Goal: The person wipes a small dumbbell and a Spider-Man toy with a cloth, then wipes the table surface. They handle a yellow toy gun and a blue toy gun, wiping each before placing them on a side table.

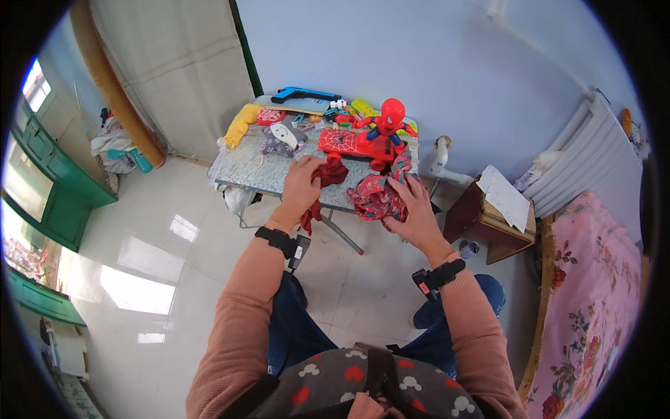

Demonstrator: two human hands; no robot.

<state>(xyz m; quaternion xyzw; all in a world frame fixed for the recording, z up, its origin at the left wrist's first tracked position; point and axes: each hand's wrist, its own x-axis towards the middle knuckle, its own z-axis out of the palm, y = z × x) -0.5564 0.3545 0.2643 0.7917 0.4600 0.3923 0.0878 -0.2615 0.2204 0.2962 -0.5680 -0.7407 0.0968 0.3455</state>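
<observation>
At the near edge of the speckled table, my left hand is closed on a dark red cloth, and part of the cloth hangs below the edge. My right hand grips a bunched red patterned cloth at the near right corner, its fingers bent over the fabric. Just beyond both hands sits a red toy car with a web pattern, and a red and blue masked figure rides on it. A grey and white soft toy lies beyond my left hand.
Farther back lie a blue and black toy gun, a yellow cloth item and several small toys. To the right stand a brown wooden cabinet with papers on top, a white radiator and a bed with a pink floral cover.
</observation>
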